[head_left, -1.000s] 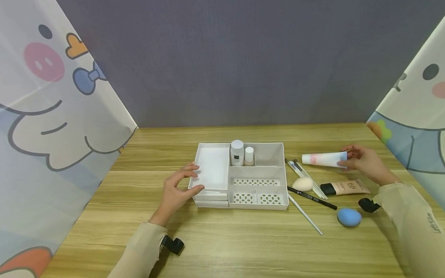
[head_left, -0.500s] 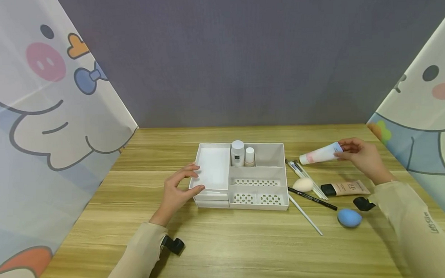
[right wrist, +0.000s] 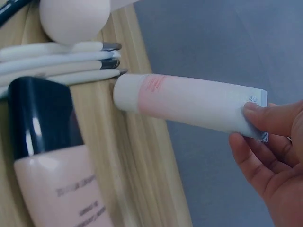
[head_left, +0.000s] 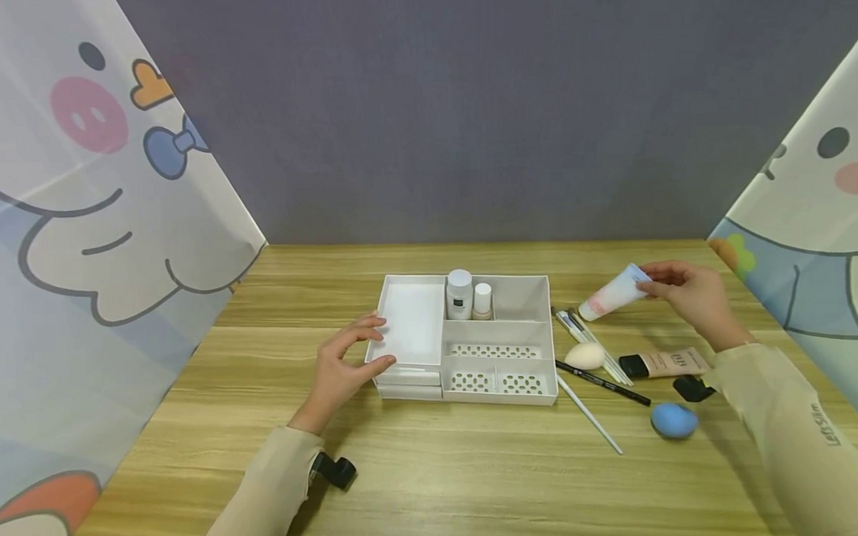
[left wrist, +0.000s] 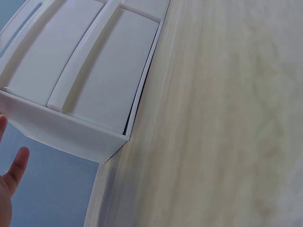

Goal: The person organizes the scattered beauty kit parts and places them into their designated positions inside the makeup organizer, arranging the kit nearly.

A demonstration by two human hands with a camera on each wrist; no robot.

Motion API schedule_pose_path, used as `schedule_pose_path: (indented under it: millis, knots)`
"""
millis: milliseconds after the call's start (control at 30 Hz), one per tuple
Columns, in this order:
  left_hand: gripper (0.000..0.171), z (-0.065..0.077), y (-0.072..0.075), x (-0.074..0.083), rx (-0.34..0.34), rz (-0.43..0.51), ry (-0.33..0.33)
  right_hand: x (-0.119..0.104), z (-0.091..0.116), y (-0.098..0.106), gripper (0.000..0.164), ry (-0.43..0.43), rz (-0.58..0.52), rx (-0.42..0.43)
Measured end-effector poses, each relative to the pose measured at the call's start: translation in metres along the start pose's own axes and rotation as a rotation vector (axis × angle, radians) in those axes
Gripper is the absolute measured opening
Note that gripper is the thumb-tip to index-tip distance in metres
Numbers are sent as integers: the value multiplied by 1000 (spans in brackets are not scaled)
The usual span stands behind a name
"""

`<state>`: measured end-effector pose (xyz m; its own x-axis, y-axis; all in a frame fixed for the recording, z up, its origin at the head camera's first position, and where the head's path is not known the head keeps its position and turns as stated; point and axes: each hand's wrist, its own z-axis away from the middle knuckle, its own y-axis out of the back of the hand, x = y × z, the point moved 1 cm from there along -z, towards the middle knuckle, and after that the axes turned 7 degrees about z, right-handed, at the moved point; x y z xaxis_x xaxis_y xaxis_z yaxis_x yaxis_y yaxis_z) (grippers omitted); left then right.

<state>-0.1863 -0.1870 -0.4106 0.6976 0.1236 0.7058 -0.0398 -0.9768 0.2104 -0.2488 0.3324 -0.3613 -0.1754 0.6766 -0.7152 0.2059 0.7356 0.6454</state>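
Observation:
My right hand pinches a white, pink and blue squeeze tube by its flat crimped end, thumb on one face. Tilted, the tube points its white cap down and left in the head view. My left hand is at the left side of a white desk organizer, fingers spread and loosely bent at its edge. In the left wrist view, the thumb appears beside the organizer's side wall. A white-capped bottle and a smaller bottle stand in its back compartment.
Right of the organizer lie several makeup brushes, a cream sponge, a black pencil and a thin white stick. A black-capped BB cream tube and a blue sponge lie nearer my right arm.
My right hand has raised the squeeze tube's crimped end and shifted slightly left and away from me, so the tube has gone from lying nearly flat to tilted. My left hand stays in place.

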Motion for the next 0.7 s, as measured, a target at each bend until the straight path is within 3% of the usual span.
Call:
schedule_pose_path:
  millis: [700]
  knots:
    - [37,-1,-2,1,5,-16,-3,-38,-11,8,32,57,63,-16]
